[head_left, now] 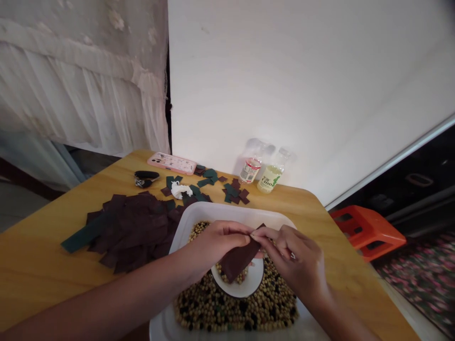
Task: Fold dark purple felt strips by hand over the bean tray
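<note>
Brown rectangular piece [239, 263], one, is held aslant above the single white bowl [256, 280] in the head view. The left hand [222, 244] grips its upper part between thumb and fingers; the right hand [296, 253] pinches near its top corner, thumb and forefinger together. That bowl sits in one white tub [188, 212], among many round pale and black grains, perhaps beans or beads [234, 310]. Left of the tub on the wooden table [350, 270] lies one heap of brown pieces [138, 222], too overlapped to count, with one long green strip [83, 235]. Behind are two bottles [259, 175], one pink phone [172, 163] and one crumpled white tissue [181, 190]. One orange stool [369, 232] stands right.
</note>
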The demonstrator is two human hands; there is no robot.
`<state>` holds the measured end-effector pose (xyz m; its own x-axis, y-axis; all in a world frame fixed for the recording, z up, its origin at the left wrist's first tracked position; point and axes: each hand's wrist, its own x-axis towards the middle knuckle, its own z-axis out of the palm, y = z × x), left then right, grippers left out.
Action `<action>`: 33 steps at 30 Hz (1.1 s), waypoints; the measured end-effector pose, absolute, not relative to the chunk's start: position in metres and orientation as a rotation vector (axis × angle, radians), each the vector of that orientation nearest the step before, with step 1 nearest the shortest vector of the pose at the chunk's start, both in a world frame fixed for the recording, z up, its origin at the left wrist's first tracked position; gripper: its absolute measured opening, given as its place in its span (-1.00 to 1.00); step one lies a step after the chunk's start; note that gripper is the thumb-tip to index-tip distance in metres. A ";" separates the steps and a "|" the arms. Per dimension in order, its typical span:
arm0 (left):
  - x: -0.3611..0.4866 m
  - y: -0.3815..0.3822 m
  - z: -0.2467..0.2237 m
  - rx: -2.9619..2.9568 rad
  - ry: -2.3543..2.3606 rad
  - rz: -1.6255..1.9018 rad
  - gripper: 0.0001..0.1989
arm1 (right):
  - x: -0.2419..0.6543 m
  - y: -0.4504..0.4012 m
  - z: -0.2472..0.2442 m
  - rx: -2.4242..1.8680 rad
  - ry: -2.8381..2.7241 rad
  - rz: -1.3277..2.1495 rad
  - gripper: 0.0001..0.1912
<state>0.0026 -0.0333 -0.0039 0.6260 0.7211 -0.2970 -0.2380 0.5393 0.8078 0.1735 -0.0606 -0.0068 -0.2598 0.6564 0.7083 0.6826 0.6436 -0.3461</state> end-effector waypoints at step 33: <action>0.002 -0.030 -0.008 0.806 0.648 0.692 -0.78 | 0.176 -0.062 -0.006 -1.013 -1.977 -0.090 -0.59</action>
<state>0.0019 -0.0303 -0.0079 0.6056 0.7560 -0.2484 -0.2981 0.5050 0.8100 0.1756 -0.0622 -0.0056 -0.2738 0.6192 0.7359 0.6833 0.6637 -0.3042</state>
